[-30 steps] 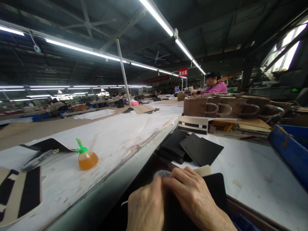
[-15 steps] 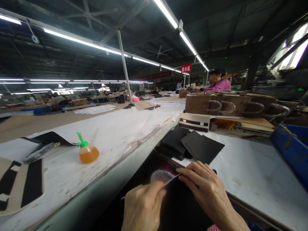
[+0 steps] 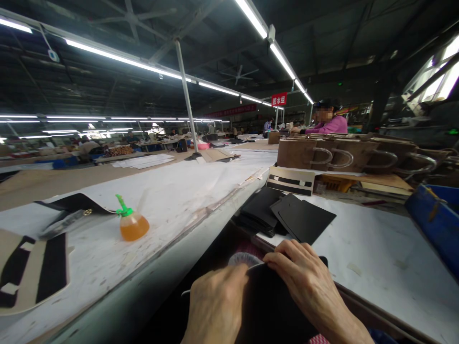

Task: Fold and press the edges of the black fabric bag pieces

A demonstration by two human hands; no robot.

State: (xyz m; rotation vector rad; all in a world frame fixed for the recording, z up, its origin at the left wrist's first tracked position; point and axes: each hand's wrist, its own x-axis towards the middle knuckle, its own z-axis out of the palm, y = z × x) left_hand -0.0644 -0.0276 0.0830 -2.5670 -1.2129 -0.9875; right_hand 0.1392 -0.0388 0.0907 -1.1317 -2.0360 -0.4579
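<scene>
A black sheet panel [image 3: 270,306], perhaps leather, is held low between my two hands, its thin pale edge toward the far side. My left hand [image 3: 218,298] is closed on the panel's left part; its fingertips are partly hidden and slightly blurred. On the upper right edge, my right hand [image 3: 304,274] pinches the panel with its fingers bent over the rim. Just beyond my hands, on the right-hand table, lies a stack of black panels [image 3: 260,210], with loose black panels [image 3: 304,217] overlapping beside it.
A bottle of amber liquid with a green nozzle [image 3: 134,227] stands on the left table [image 3: 172,196]. A beige piece with black strips [image 3: 39,272] lies nearer. Brown bags [image 3: 297,154] with wrapped handles and a blue bin [image 3: 435,224] are at right. A co-worker in purple [image 3: 330,124] sits beyond.
The panel's top edge looks more bowed between my hands. My left hand has shifted slightly up and right, while my right hand keeps its hold. The view has moved a little.
</scene>
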